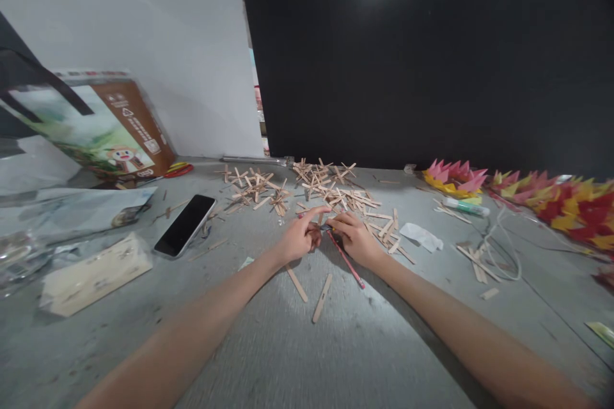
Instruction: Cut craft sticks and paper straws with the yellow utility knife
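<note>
Pinching a small dark piece (325,227) in the right hand (354,236), probably for steadiness, facing the left hand (300,235); cannot tell that one's hold. Wooden sticks (352,197) beyond the grip, seemingly for reach.

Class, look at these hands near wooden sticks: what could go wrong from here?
A small dark object sits between the left hand and right hand; too small to identify, it might nick a finger if sharp.
The wooden sticks pile up just beyond the hands, so a push could scatter them.
The pink pencil by the right hand might roll if nudged.
</note>
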A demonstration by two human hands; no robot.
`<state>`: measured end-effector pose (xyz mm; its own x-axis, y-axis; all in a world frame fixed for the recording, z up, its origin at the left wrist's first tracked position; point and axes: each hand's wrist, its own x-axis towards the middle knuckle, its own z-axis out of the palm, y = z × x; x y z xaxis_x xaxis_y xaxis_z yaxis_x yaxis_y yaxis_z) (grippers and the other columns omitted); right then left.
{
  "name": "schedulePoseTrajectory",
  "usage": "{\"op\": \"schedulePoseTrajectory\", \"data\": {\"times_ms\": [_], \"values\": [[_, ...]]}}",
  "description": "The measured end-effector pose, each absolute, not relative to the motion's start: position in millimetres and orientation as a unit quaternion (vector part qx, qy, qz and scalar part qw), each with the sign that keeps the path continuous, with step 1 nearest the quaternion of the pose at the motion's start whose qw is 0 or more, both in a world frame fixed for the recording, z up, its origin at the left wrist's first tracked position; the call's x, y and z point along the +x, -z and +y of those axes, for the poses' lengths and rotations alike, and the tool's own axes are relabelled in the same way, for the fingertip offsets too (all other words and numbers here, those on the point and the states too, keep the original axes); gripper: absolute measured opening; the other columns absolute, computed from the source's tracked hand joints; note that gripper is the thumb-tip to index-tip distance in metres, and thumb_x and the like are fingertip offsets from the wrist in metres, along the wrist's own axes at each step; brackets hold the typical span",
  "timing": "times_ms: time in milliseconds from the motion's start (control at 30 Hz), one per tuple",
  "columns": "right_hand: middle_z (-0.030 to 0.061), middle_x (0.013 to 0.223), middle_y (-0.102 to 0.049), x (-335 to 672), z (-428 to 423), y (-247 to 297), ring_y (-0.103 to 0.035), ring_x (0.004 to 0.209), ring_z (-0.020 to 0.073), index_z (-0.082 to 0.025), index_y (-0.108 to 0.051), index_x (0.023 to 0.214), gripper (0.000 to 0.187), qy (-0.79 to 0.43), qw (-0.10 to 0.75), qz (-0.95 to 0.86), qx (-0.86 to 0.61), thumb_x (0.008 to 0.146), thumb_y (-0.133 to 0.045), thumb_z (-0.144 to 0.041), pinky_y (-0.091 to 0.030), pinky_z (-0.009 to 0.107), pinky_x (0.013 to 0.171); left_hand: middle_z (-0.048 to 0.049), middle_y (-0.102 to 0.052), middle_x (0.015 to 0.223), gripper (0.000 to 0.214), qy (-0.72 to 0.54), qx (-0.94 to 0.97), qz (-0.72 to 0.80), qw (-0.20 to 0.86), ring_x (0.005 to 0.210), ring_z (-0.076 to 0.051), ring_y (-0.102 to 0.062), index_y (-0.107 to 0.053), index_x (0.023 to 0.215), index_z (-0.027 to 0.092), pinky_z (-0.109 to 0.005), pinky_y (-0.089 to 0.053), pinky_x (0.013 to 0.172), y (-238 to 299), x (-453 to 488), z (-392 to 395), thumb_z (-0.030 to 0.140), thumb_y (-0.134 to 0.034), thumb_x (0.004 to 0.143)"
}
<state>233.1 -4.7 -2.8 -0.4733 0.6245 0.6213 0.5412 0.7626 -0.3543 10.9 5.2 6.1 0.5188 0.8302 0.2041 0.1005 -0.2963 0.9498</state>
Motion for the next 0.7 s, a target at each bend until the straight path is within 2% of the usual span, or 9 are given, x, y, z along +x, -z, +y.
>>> {"op": "schedulePoseTrajectory", "data": {"times_ms": [433, 700], "values": [[0.0098, 0.106, -0.069, 232.6, -2.5, 3.3, -0.059, 0.102, 0.0272, -0.025, -0.071, 0.127, 0.048, -0.051, 0.387, -0.846, -0.363, 0.094, -0.047, 0.0, -0.052, 0.044, 0.091, 0.005, -0.062, 0.063, 0.069, -0.402, 0.677, 0.315, 0.53, 0.044, -0.009, -0.05, -0.038, 0.154, 0.02, -0.017, -0.041, 0.048, -6.0, 12.6, 7.1, 0.014, -0.05, 0.086], [0.0095, 0.108, -0.069, 233.1, -5.6, 3.5, -0.06, 0.103, 0.027, -0.025, -0.071, 0.125, 0.053, -0.048, 0.361, -0.862, -0.352, 0.089, -0.046, 0.005, -0.052, 0.044, 0.092, 0.0039, -0.06, 0.06, 0.073, -0.344, 0.742, 0.327, 0.474, 0.048, -0.01, -0.052, -0.049, 0.152, 0.021, -0.018, -0.04, 0.052, -13.1, 11.8, 1.8, 0.004, -0.048, 0.081]]}}
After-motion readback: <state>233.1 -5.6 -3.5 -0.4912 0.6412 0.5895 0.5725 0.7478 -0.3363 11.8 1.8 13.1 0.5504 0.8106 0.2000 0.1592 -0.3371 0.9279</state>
